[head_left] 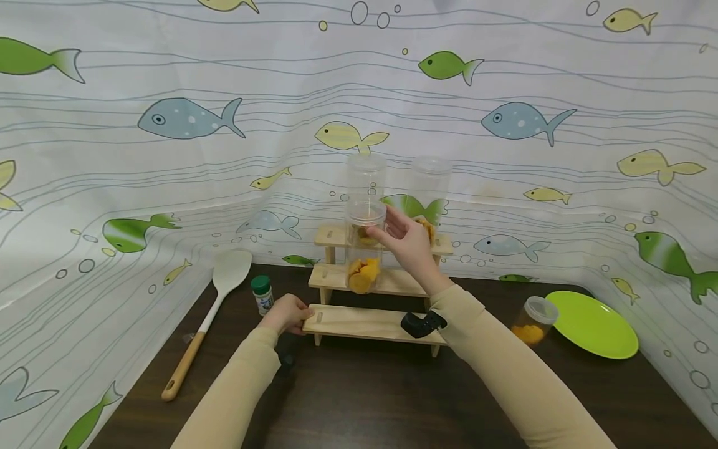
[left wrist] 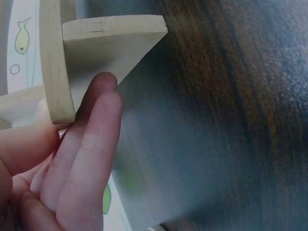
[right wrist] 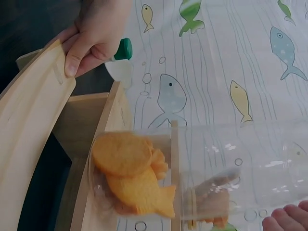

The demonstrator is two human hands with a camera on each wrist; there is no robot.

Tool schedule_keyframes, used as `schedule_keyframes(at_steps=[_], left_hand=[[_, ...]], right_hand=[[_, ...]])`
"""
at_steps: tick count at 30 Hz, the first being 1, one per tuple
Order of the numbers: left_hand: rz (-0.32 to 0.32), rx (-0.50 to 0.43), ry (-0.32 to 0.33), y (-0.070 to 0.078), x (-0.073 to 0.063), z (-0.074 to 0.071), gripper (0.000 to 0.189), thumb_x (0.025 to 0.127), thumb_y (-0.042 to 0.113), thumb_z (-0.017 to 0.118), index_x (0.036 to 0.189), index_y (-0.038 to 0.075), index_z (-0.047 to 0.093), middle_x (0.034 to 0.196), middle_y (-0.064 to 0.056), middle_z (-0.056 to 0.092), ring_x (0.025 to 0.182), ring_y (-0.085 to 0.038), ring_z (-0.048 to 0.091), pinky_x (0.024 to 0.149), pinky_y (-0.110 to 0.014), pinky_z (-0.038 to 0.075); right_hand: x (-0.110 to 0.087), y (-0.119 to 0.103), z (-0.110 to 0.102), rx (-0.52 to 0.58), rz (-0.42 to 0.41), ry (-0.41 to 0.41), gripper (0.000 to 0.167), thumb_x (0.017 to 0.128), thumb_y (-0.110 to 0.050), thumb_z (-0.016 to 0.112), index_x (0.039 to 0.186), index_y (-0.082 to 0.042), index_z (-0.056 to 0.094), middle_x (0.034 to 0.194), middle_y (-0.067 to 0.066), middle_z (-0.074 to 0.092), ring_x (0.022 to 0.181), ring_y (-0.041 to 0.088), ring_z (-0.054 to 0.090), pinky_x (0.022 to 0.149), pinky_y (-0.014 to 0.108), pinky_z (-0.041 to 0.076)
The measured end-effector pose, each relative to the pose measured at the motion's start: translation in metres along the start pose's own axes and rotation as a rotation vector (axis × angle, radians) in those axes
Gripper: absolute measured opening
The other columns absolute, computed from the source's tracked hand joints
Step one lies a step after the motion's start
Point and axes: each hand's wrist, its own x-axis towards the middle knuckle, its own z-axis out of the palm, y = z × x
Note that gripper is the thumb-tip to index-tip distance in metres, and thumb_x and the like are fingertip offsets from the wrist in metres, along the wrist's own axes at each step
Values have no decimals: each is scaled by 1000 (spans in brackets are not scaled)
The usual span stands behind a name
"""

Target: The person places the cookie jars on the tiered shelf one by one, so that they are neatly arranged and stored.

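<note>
The right hand (head_left: 412, 243) pinches the upper part of a clear plastic cylindrical jar (head_left: 364, 251) of golden fish-shaped pieces (right wrist: 132, 175) over the left of the pale wooden three-tier stand (head_left: 359, 319); base contact is unclear. The left hand (head_left: 285, 313) pinches the stand's near left end. Best to lower the jar upright, clear of the similar far jar (head_left: 367, 178).
</note>
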Motion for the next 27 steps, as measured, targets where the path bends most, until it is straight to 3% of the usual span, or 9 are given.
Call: schedule_keyframes(at_steps=[11, 16, 21, 27], left_hand=[[11, 9, 5, -1, 0, 2, 28, 94, 9, 58, 105, -17, 60, 84, -21, 66, 71, -24, 69, 67, -37, 60], [0, 2, -7, -2, 3, 0, 27, 95, 8, 57, 106, -17, 60, 84, -22, 66, 71, -24, 69, 65, -36, 60], [9, -3, -37, -1, 6, -1, 27, 95, 8, 57, 104, -17, 59, 83, -22, 65, 70, -24, 69, 62, -34, 60], [-4, 12, 0, 1, 0, 2, 27, 95, 8, 56, 106, -17, 60, 85, -22, 66, 71, -24, 69, 64, -36, 60]], right_hand=[[-25, 2, -41, 19, -34, -1, 58, 87, -17, 71, 138, -4, 47, 139, 14, 50, 127, 22, 50, 102, 31, 45], [-36, 9, -64, 46, -41, -23, 56, 88, -9, 67, 138, 1, 44, 140, 20, 47, 129, 29, 46, 99, 24, 45], [-46, 21, -90, 34, -15, -27, 55, 92, -11, 63, 141, 1, 41, 141, 22, 44, 129, 30, 45, 91, 14, 48], [-66, 36, -113, -55, 4, -22, 57, 91, -15, 65, 141, -3, 42, 140, 22, 47, 126, 24, 50, 89, 14, 49]])
